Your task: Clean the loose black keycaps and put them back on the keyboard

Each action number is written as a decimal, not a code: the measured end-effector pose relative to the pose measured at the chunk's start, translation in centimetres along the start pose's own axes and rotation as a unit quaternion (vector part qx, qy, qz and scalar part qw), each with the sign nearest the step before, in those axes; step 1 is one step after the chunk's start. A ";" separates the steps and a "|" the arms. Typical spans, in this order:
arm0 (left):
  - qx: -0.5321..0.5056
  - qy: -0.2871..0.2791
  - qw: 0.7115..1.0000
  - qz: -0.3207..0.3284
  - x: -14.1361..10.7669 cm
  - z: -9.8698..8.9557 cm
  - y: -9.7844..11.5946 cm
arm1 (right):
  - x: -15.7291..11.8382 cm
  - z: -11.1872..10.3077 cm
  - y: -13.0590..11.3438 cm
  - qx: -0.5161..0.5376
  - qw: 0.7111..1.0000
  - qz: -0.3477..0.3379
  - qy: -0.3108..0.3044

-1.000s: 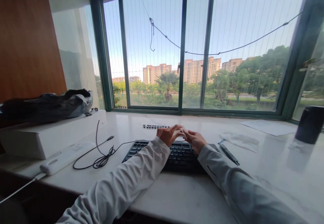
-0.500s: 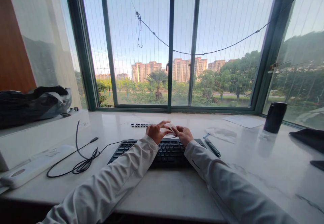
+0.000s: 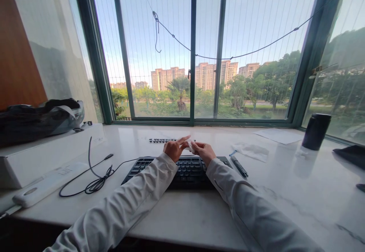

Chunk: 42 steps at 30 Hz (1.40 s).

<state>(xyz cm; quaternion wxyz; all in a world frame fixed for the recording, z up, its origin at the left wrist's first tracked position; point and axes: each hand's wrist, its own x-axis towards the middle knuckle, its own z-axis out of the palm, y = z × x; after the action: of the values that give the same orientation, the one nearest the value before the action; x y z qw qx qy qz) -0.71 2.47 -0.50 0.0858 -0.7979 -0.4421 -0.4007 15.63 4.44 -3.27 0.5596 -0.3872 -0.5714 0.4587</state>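
Above the far edge of a black keyboard (image 3: 189,173), both hands come together on a small crumpled white tissue (image 3: 190,145). My left hand (image 3: 172,150) pinches it from the left, with the index finger stretched along its top. From the right, my right hand (image 3: 205,152) grips the tissue between thumb and fingers. Whether a small item sits inside the tissue cannot be made out. Behind the hands, small black keycaps (image 3: 159,140) lie in a row on the white marble counter, partly hidden by the left hand. My forearms cover parts of the keyboard.
A dark slim tool (image 3: 238,166) lies right of the keyboard, near a clear plastic bag (image 3: 252,152) and white paper (image 3: 279,135). Farther right stands a black cylinder (image 3: 316,132). At left are a coiled cable (image 3: 98,184), a power strip (image 3: 47,185) and a white box (image 3: 48,155).
More of the white tissue shows between my fingers, and my left fingers have drawn closer to it. The camera view has shifted slightly.
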 end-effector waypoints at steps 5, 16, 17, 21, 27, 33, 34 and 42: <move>0.017 0.033 0.999 -0.015 -0.2 -0.1 0.5 | -0.2 -0.1 0.0 -0.085 0.996 -0.004 0.035; 0.052 0.032 0.998 0.012 0.4 -0.9 0.5 | -1.4 0.7 -1.4 -0.197 0.974 -0.019 0.112; 0.058 0.027 0.998 0.014 0.6 -1.1 0.4 | -1.6 0.8 -1.5 -0.201 0.973 -0.025 0.108; 0.074 -0.005 0.996 0.057 1.2 -1.7 -0.8 | -1.6 1.2 -1.7 -0.217 0.970 -0.043 0.106; 0.021 -0.037 0.992 0.115 1.8 -2.0 -3.3 | -1.4 1.8 -1.3 -0.214 0.961 -0.003 0.176; -0.026 -0.062 0.991 0.113 1.7 -1.9 -3.7 | -2.0 1.9 -2.5 -0.198 0.968 0.020 0.150; -0.032 -0.060 0.991 0.111 1.7 -1.9 -3.6 | -2.1 1.9 -2.9 -0.206 0.969 0.031 0.136; -0.030 -0.087 0.990 0.108 1.3 -2.3 -2.5 | -2.7 2.2 -3.1 -0.248 0.968 0.013 0.045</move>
<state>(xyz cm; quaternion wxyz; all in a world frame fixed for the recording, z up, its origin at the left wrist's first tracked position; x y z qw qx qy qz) -3.57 3.67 1.37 0.0659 -0.8751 -0.3465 -0.3313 13.87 0.74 -0.98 0.4655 -0.5416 -0.6361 0.2921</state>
